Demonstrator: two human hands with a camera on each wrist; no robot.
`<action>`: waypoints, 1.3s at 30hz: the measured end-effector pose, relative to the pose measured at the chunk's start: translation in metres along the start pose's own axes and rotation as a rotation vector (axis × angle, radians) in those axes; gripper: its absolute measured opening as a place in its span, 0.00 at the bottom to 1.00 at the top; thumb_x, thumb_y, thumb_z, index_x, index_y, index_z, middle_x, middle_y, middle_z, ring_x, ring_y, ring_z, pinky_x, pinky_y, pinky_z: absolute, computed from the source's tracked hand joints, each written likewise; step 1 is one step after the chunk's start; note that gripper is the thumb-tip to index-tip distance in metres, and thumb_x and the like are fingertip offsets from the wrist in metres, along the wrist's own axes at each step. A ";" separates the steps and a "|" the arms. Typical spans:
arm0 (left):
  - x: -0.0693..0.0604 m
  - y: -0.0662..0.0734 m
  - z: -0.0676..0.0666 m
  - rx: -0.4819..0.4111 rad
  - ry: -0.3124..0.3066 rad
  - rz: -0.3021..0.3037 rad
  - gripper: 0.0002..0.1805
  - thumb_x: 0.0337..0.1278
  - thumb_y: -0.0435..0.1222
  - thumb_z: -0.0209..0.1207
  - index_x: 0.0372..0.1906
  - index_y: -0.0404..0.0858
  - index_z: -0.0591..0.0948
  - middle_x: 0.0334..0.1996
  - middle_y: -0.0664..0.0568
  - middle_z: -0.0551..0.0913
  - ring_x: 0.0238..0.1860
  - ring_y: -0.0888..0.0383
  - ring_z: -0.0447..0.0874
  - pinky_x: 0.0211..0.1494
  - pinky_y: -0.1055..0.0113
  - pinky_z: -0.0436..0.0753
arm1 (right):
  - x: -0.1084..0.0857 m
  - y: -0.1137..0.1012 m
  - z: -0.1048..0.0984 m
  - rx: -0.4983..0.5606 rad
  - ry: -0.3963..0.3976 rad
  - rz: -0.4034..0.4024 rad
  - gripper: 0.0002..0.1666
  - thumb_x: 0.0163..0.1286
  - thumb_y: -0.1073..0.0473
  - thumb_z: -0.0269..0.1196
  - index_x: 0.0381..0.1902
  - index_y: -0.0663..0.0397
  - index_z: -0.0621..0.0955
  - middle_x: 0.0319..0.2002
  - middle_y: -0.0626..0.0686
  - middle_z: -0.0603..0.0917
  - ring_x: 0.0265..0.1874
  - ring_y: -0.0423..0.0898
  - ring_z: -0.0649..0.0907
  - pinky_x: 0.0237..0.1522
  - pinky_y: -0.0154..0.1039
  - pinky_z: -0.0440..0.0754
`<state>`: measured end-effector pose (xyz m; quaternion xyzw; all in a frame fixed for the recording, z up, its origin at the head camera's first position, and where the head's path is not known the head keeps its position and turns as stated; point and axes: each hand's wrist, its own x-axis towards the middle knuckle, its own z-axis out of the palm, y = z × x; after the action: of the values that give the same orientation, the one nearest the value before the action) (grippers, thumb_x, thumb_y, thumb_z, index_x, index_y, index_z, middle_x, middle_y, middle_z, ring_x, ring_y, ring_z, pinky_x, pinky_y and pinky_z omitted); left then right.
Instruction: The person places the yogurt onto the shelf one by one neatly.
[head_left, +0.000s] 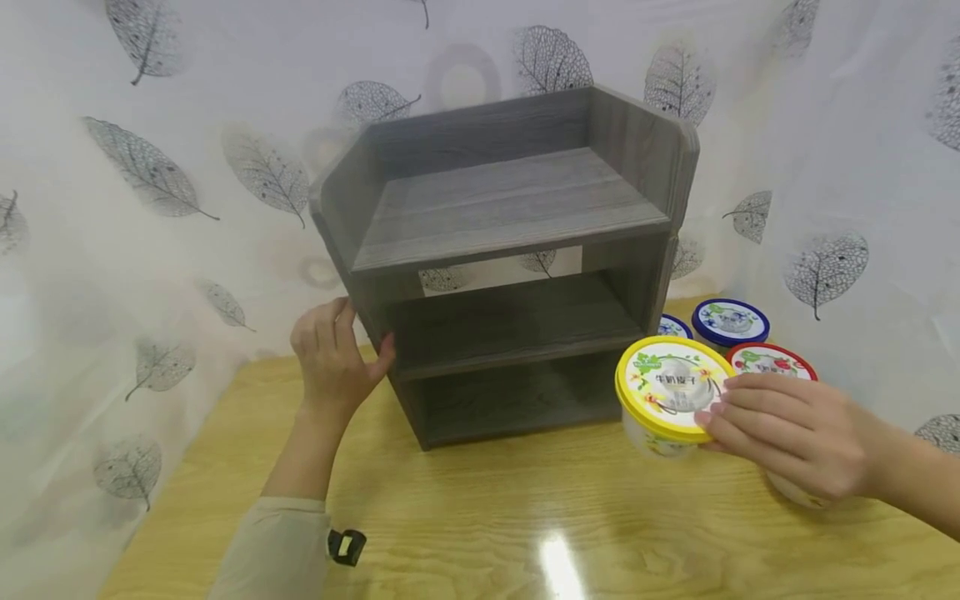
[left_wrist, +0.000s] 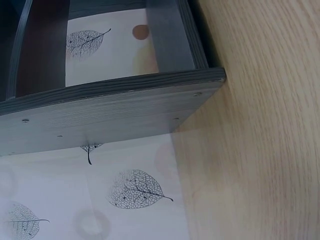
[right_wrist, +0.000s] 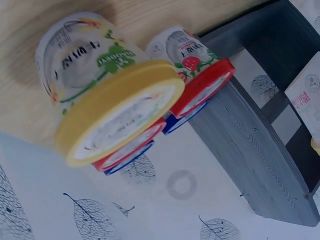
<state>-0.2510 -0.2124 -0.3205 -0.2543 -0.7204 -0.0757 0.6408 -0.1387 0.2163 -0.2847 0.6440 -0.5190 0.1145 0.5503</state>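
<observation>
A grey wooden shelf unit (head_left: 480,208) stands on the table. My left hand (head_left: 330,354) grips its left side panel, thumb over the front edge and fingers along the outside; the left wrist view shows the shelf's side (left_wrist: 110,112) but not the hand. My right hand (head_left: 795,429) holds a white tub with a yellow lid (head_left: 671,387) above the table, in front of the shelf's lower right corner. Only a slice of this held tub (right_wrist: 306,92) shows at the right edge of the right wrist view, where the fingers are not visible.
Right of the shelf stand tubs with red lids (head_left: 772,360) and blue lids (head_left: 729,322). Another yellow-lidded tub (right_wrist: 80,65) stands nearest, mostly behind my right hand in the head view. A leaf-patterned sheet (head_left: 225,100) hangs behind the wooden table (head_left: 465,517).
</observation>
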 end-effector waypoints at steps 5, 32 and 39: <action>0.000 -0.001 0.000 0.006 -0.002 0.002 0.28 0.47 0.45 0.54 0.47 0.25 0.73 0.41 0.37 0.74 0.42 0.40 0.69 0.46 0.47 0.63 | 0.007 0.008 0.003 -0.009 0.010 -0.020 0.11 0.66 0.65 0.57 0.35 0.69 0.84 0.29 0.57 0.86 0.24 0.48 0.81 0.40 0.42 0.82; -0.001 -0.002 0.000 0.045 0.015 -0.004 0.27 0.46 0.46 0.53 0.45 0.27 0.73 0.40 0.38 0.74 0.41 0.40 0.70 0.46 0.48 0.64 | 0.041 0.053 0.019 0.051 0.025 -0.056 0.11 0.66 0.66 0.57 0.35 0.69 0.84 0.28 0.59 0.84 0.21 0.51 0.80 0.26 0.45 0.79; -0.002 0.000 0.002 0.025 0.016 -0.020 0.27 0.45 0.46 0.54 0.45 0.27 0.73 0.39 0.38 0.74 0.41 0.40 0.69 0.47 0.48 0.64 | 0.057 0.063 0.022 0.108 0.004 -0.047 0.12 0.68 0.63 0.57 0.33 0.68 0.83 0.26 0.58 0.82 0.20 0.52 0.79 0.27 0.45 0.79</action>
<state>-0.2525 -0.2124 -0.3226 -0.2386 -0.7188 -0.0752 0.6487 -0.1731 0.1766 -0.2148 0.6844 -0.4956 0.1308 0.5185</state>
